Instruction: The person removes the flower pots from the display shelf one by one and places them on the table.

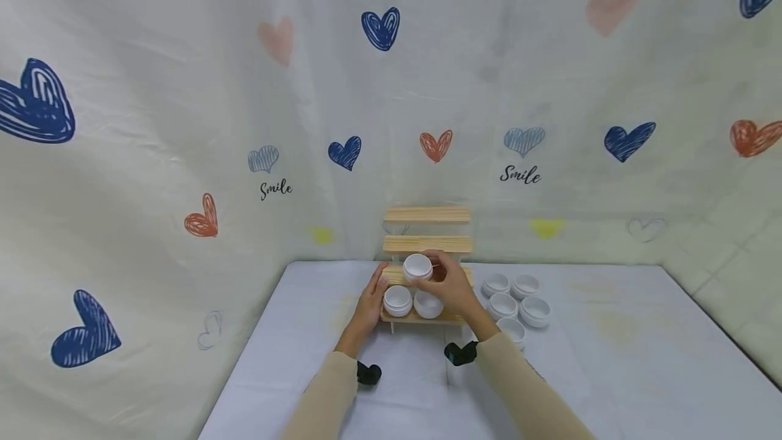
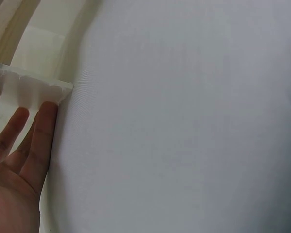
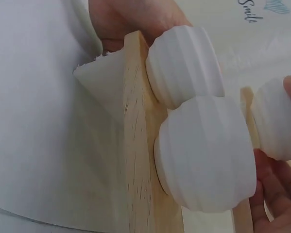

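In the head view, my right hand (image 1: 452, 285) grips a small white bowl (image 1: 418, 266) at the second step of a tiered wooden stand (image 1: 427, 244). The right wrist view shows that bowl (image 3: 276, 119) with ribbed sides, held between thumb and fingers at the second plank. Two more white bowls, a left one (image 1: 398, 300) and a right one (image 1: 428, 304), sit side by side on the lowest plank. My left hand (image 1: 367, 304) rests along the stand's left side. Its straight fingers touch the pale side support (image 2: 31, 86) in the left wrist view.
Several white bowls (image 1: 503, 306) stand grouped on the white tabletop (image 1: 611, 358), right of the stand. The stand's upper two planks (image 1: 427, 214) rise before a pale curtain (image 1: 464, 73) printed with hearts.
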`<action>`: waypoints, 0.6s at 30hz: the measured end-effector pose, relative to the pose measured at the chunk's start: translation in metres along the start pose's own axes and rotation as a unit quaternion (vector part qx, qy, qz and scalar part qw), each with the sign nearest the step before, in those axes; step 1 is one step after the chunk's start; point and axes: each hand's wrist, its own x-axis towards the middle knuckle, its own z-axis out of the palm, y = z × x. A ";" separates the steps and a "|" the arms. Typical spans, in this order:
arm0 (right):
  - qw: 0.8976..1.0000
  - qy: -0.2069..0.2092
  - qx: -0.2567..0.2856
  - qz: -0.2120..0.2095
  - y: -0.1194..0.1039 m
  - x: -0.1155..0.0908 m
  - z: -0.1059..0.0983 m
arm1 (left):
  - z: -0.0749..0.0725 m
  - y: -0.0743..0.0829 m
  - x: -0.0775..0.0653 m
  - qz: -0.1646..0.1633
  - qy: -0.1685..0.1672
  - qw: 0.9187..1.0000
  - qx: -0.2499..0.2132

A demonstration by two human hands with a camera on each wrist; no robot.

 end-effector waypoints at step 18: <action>0.998 0.035 0.031 -0.036 -0.010 -0.040 -0.013 | -0.013 0.021 -0.010 -0.008 -0.028 1.000 0.001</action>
